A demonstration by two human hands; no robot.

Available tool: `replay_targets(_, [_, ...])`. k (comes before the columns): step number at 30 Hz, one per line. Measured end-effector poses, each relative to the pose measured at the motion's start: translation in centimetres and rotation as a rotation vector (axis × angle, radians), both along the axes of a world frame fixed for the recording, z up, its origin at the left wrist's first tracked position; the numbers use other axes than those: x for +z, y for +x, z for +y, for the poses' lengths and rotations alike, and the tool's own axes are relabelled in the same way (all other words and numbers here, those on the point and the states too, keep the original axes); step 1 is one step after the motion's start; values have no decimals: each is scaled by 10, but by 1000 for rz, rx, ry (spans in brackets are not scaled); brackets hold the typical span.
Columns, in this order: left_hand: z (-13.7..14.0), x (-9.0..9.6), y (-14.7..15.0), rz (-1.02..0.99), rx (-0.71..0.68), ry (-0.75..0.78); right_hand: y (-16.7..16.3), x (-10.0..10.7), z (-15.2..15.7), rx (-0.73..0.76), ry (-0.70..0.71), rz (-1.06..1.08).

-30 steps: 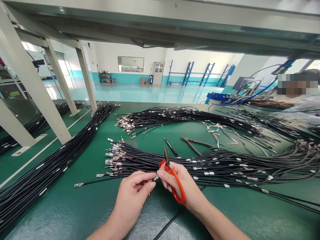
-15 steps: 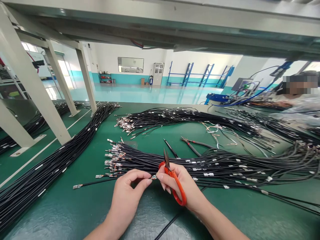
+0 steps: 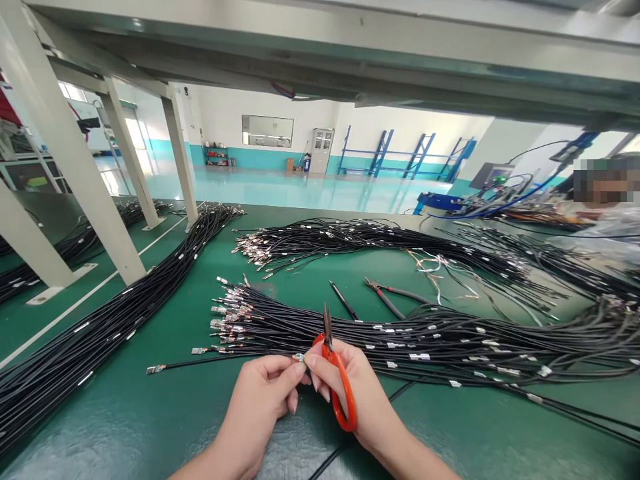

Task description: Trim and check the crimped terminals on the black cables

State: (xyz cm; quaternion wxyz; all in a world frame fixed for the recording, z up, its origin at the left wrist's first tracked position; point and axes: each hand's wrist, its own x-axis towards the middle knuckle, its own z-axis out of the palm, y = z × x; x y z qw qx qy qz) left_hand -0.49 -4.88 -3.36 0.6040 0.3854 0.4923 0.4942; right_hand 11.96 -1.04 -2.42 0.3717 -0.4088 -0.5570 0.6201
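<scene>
Between my two hands is the small metal-ended connector [image 3: 299, 358] of a black cable. The thumb and fingers of my left hand [image 3: 257, 403] pinch it from the left. My right hand [image 3: 364, 393] carries red-handled scissors [image 3: 346, 395], with the narrow blades pointing away from me and nearly closed. The right thumb and fingertips also meet at the connector, partly covering it. Just beyond my hands lies a bundle of black cables [image 3: 280, 321] with white labels, its metal terminals fanned out to the left. One single cable end [image 3: 156, 369] sticks out farther left.
Side cutters [image 3: 385, 293] and a black pen-like tool [image 3: 343, 300] lie behind the bundle. More cable bundles [image 3: 320, 240] [image 3: 150, 287] lie farther back and left. Pale frame legs [image 3: 127, 260] stand at left, under a low overhead beam [image 3: 320, 50]. A person [image 3: 600, 213] sits at far right.
Both hands have shifted slightly left and come closer together around the connector. The scissors have moved left with my right hand and their blades point more upright.
</scene>
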Motion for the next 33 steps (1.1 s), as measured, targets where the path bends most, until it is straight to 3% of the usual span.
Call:
replay_targets(4, [0, -6, -1, -220, 49, -15, -3, 1, -4, -26, 58, -145])
replay_targets(8, [0, -6, -2, -285, 50, -16, -3, -2, -4, -34, 97, -204])
replay_targets(12, [1, -6, -2, -252, 70, -24, 2, 2, 1, 23, 181, -298])
replay_targets(18, [2, -10, -3, -166, 83, -16, 24, 15, 22, 88, 492, -663])
replay_targets(23, [1, -11, -3, -178, 90, -12, 28, 19, 20, 211, 657, -887])
replay_targets(33, [1, -6, 0, -97, 83, -10, 25, 19, 16, 273, 744, -1086])
